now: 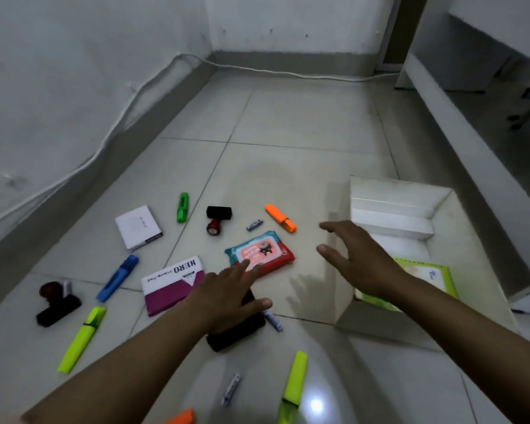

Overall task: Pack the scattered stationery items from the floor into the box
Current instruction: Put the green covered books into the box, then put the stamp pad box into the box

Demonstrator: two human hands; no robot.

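Nothing is being gripped by either hand. The left hand [227, 296] is being held flat with fingers spread over a black rectangular object [237, 330] on the tiled floor [288, 123], its fingertips reaching the near edge of a soft teal and pink wipes packet [260, 251]; whether the packet is being touched cannot be told. The right hand [360, 255] is being held open with fingers straight and apart, above the left rim of the open white cardboard box [392, 215], in which a flat yellow-green packet [426, 280] is lying.

Just left of the left hand, a white and magenta stamp-pad carton [172, 286] is lying flat. A small white tube with blue print [273, 321] is showing beside the black object. Beyond the wipes packet, an orange highlighter [280, 217], a small battery-like cylinder [254, 224], a black stamp with a red handle [216, 220] and a green highlighter [182, 207] are being left scattered. Farther left are lying a white card box [138, 227], a blue highlighter [117, 277], a second black stamp [57, 304] and a yellow highlighter [81, 339]. Nearest the camera, another yellow highlighter [292, 388], another small printed tube [230, 388] and an orange tip [181, 417] are seen.
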